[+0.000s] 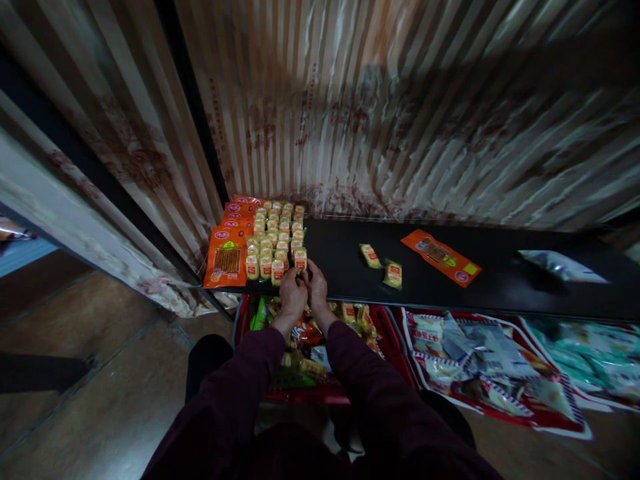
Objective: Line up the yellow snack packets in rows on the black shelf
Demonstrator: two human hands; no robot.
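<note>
My left hand and my right hand are side by side at the front edge of a black shelf. Both have their fingers curled down at the nearest row of small yellow snack packets, which lie in neat rows. What the fingers pinch is hidden from me. Orange flat packets are stacked in a line left of the yellow ones. Two loose yellow packets and one loose orange packet lie further right on the shelf.
A red basket with mixed snack bags sits below the shelf under my arms. Bags of snacks lie on the floor to the right. A clear plastic bag lies far right on the shelf. Curtains hang behind.
</note>
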